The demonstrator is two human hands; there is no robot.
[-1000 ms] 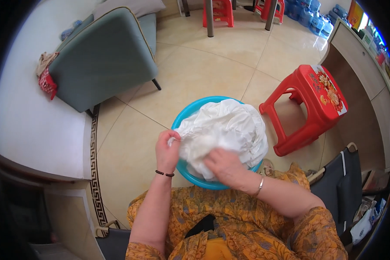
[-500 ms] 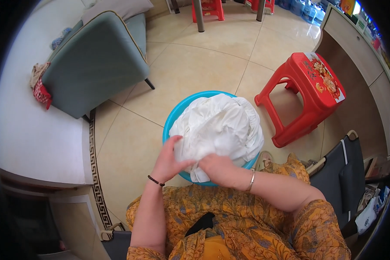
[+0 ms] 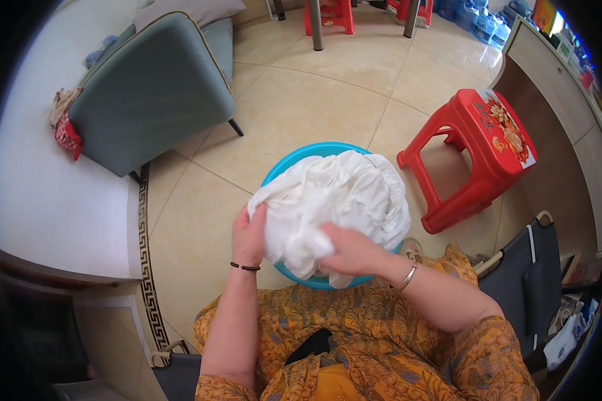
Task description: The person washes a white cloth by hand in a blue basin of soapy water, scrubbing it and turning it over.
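A large heap of white cloth (image 3: 344, 190) fills a round blue basin (image 3: 289, 161) on the floor in front of my knees. At the basin's left side, my left hand (image 3: 249, 235) is closed on a fold of the cloth and holds it up past the rim. My right hand (image 3: 350, 250) is closed on a bunched part of the cloth near the basin's front. That bunch is slightly blurred, and the cloth hides some of my fingertips. Most of the basin's inside is covered by the fabric.
A red plastic stool (image 3: 471, 160) stands right of the basin. To the far left is a grey-green armchair (image 3: 157, 93) with a red-and-beige cloth (image 3: 67, 127) hanging at its corner. A dark folding chair (image 3: 522, 281) is at my right. Blue water bottles (image 3: 485, 28) stand at the back.
My left hand has moved left and taken hold of a fold, pulling it out over the rim. My right hand has shifted slightly right with bunched cloth. The view has tilted a little.
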